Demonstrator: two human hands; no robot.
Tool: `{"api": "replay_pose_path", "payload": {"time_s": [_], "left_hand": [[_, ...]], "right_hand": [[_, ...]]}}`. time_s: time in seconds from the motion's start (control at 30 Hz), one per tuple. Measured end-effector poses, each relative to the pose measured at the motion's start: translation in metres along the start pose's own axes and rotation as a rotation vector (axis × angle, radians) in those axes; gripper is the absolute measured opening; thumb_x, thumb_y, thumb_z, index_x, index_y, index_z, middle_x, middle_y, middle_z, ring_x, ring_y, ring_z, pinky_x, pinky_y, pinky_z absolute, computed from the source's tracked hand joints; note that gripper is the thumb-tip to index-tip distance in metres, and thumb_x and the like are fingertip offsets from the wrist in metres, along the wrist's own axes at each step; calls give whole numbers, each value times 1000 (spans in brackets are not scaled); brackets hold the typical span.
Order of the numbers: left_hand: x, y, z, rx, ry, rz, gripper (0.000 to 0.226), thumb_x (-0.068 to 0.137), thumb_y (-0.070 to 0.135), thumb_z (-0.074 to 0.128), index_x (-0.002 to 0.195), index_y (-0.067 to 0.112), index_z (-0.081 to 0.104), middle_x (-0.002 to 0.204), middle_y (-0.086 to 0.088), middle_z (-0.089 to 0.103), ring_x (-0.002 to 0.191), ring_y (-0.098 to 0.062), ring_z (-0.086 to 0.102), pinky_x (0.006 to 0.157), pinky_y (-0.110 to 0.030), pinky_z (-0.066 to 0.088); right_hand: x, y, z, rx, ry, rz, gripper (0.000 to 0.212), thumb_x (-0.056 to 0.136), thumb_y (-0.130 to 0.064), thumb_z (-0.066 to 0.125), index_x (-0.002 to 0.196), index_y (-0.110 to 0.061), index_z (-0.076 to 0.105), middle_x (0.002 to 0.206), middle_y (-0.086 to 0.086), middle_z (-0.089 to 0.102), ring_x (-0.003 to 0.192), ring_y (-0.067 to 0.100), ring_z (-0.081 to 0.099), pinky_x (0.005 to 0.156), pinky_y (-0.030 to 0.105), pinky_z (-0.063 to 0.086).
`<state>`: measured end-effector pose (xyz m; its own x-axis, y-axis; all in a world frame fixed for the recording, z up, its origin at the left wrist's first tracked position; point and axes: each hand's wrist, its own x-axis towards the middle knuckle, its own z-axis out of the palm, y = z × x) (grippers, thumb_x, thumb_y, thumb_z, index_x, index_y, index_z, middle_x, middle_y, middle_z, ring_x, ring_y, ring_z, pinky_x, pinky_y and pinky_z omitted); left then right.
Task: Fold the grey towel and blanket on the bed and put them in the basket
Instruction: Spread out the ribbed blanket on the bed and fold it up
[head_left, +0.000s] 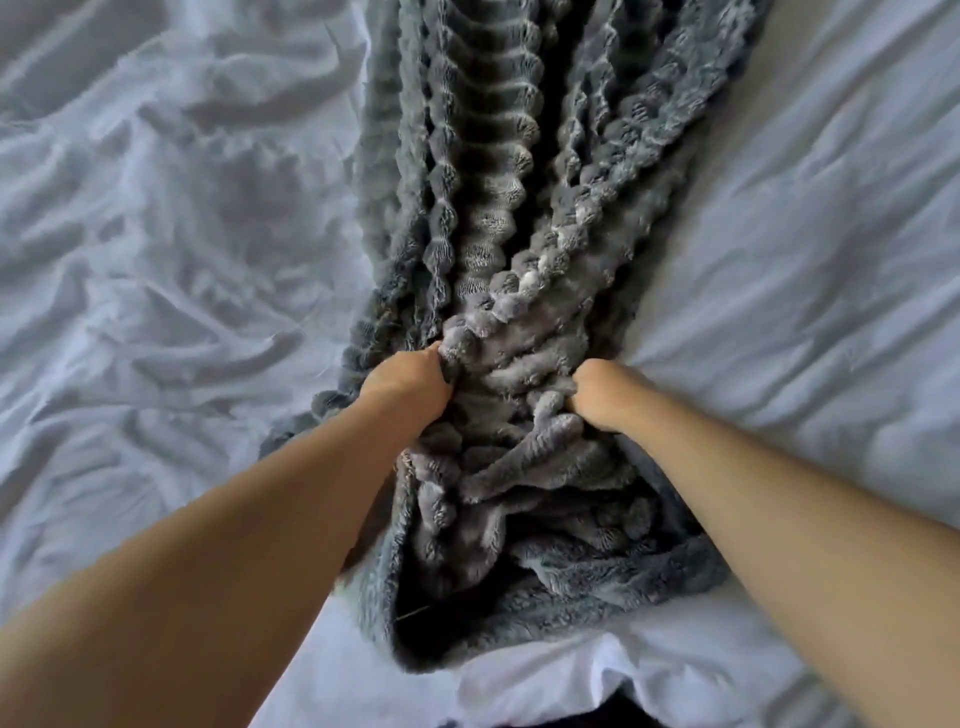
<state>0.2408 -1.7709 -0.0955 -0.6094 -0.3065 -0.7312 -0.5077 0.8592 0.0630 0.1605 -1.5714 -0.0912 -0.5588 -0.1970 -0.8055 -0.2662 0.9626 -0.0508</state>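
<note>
Gripping the grey blanket (498, 234) w/ both fists: left hand (410, 382) and right hand (608, 395) are each clamped on bunched plush, side by side. It's a rumpled strip down the middle of the bed (182, 234), almost to the near edge. Imo spread it flat b4 folding and match the corners. No labels or writing visible.

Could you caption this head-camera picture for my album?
The left hand and right hand grip a bunched grey blanket on a rumpled white sheet.

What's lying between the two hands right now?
In the head view, only bunched grey blanket lies between the left hand and the right hand; both grip its folds.
</note>
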Motion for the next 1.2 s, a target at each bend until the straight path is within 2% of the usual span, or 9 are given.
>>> {"api": "replay_pose_path", "payload": {"time_s": [0.1,0.3,0.47,0.57,0.63,0.73,0.83,1.0,1.2], "left_hand": [[-22,-5,-5,26,-106,64,21,93,31,49,91,12,57,106,-12,65,79,-26,57,65,-30,41],[-80,-16,43,276,-712,191,43,91,37,46,118,7,62,123,-12,61,99,-26,58,92,-33,46],[-133,-14,58,133,-809,126,42,92,29,45,123,5,60,129,-14,59,109,-27,58,97,-34,44],[-142,6,-57,-520,-609,82,27,87,14,50,110,4,60,127,-25,56,90,-26,59,87,-35,48],[-158,31,-214,-883,-301,222,18,95,6,43,101,1,60,109,-27,60,77,-24,61,77,-36,54],[-275,68,-469,-1361,222,590,15,95,13,50,93,4,62,82,-17,65,57,-20,64,50,-26,53],[-411,72,-626,-1545,614,912,52,92,24,62,136,6,43,121,-21,60,100,-32,66,69,-38,53],[-494,19,-662,-1694,1203,865,46,91,8,59,136,12,47,123,-9,59,106,-26,62,93,-38,51],[-456,-29,-601,-1762,1423,688,37,92,4,44,126,13,56,111,-7,57,106,-28,60,95,-36,50]], "right_hand": [[-35,-1,13,-62,-185,-30,22,92,-12,44,76,-5,57,96,20,63,75,30,55,65,30,40],[-120,-2,98,-81,-732,-163,48,99,-36,39,142,-17,45,145,5,47,130,23,46,108,35,36],[-172,-11,118,119,-708,-170,45,104,-22,32,147,-10,34,152,7,36,129,15,40,106,26,28],[-170,-16,-15,367,-354,23,33,97,-28,46,117,-8,63,128,9,58,116,18,53,86,21,40],[-203,-16,-194,464,111,51,22,96,-20,43,79,-13,55,102,12,55,97,21,51,78,25,37],[-367,0,-454,799,1043,-46,8,92,-19,49,91,-12,53,98,10,49,92,21,46,75,25,33],[-560,12,-586,859,1752,-181,35,84,-21,54,118,-16,62,113,13,64,104,30,59,81,30,48],[-666,55,-581,698,1987,-7,38,91,-17,50,124,2,52,123,31,55,111,45,54,86,43,44],[-605,96,-515,882,1953,-116,27,86,-17,58,107,0,64,107,30,63,97,44,59,75,39,44]]}}
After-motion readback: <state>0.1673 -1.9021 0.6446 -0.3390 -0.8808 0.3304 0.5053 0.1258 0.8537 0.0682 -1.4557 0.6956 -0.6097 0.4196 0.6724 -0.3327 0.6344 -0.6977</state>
